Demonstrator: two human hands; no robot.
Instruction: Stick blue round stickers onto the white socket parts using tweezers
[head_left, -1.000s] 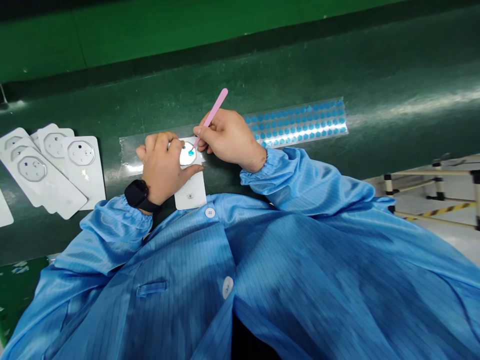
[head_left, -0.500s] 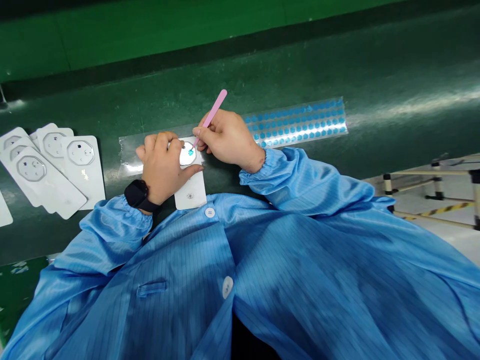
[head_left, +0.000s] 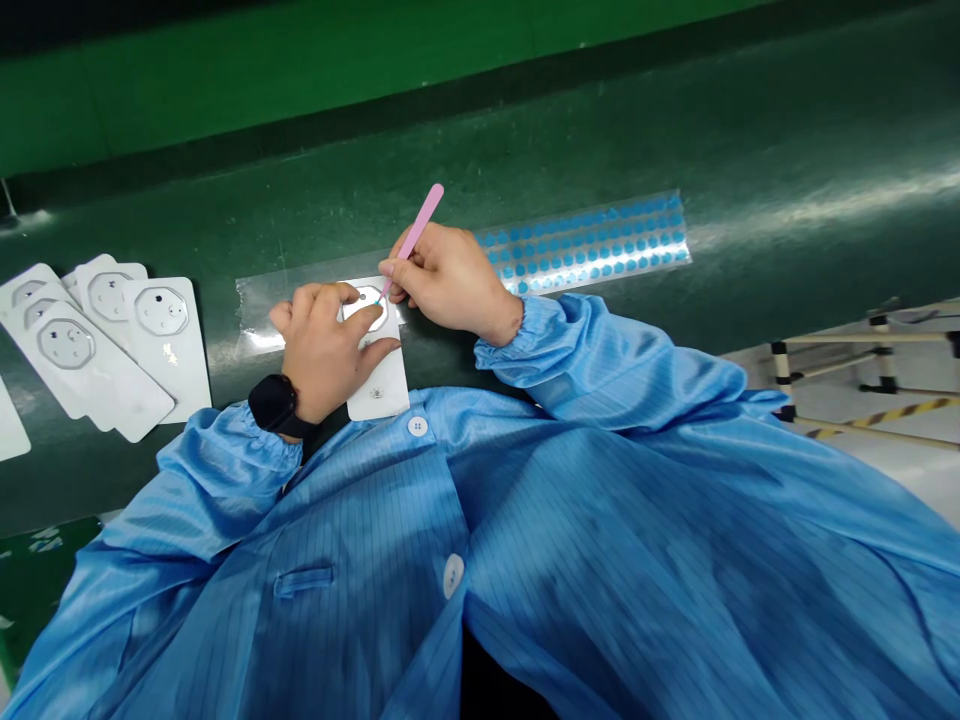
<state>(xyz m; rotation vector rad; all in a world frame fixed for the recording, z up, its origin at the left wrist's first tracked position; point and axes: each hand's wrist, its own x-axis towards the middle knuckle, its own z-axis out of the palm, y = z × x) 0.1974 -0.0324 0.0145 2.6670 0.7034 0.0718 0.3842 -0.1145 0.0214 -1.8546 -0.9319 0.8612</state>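
A white plate [head_left: 377, 375] with an octagonal recess lies on the bench in front of me. My left hand [head_left: 324, 335] rests over its left side, fingers apart. The index fingertip presses inside the recess, beside the tip of the pink tweezers [head_left: 420, 225]. Those tweezers are pinched in my right hand [head_left: 457, 282], slanting down to the left. A bit of blue shows at their tip; most of the small blue sticker is hidden by the fingertip.
A clear sheet with rows of round blue stickers [head_left: 592, 245] lies on the right, its bare end [head_left: 259, 290] reaching left behind the hands. Several similar white plates [head_left: 184, 370] overlap at the left on the green bench [head_left: 750, 200]. A tube-frame rack [head_left: 832, 370] stands at the right.
My left index finger has come down onto the blue sticker in the recess, covering most of it. The tweezers have shifted slightly left with my right hand.
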